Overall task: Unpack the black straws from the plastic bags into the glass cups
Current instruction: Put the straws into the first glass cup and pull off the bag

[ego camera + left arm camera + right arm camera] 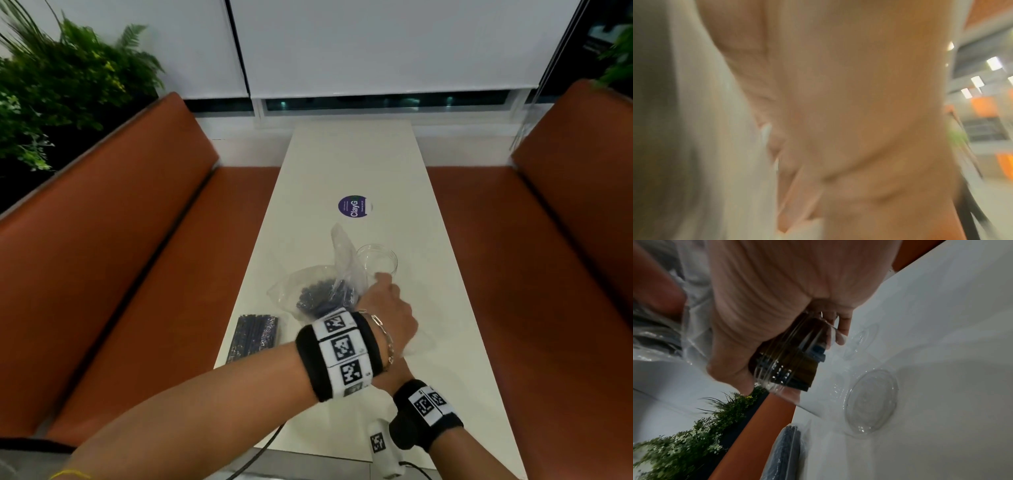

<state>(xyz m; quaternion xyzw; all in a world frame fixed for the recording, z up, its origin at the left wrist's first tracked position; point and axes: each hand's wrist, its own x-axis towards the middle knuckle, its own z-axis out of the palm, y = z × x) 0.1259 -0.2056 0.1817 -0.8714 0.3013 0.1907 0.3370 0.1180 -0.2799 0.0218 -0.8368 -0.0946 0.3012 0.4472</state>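
An open clear plastic bag (291, 291) of black straws (320, 294) lies mid-table, just left of an empty glass cup (376, 262). My left hand (390, 308) reaches across over the bag's right side, its knuckles by the cup, fingers curled on the film. The left wrist view is blurred: only the palm (838, 113) and pale film show. My right hand (766, 305) is hidden under the left wrist in the head view. In its own view it grips a bundle of black straws (793, 356) through clear plastic, above a glass cup (871, 400).
A sealed pack of black straws (255, 337) lies at the left edge of the white table (352, 154). A round purple sticker (352, 206) sits farther back. Orange benches (137, 257) flank the table on both sides. A white tagged device (380, 445) with a cable is at the near edge.
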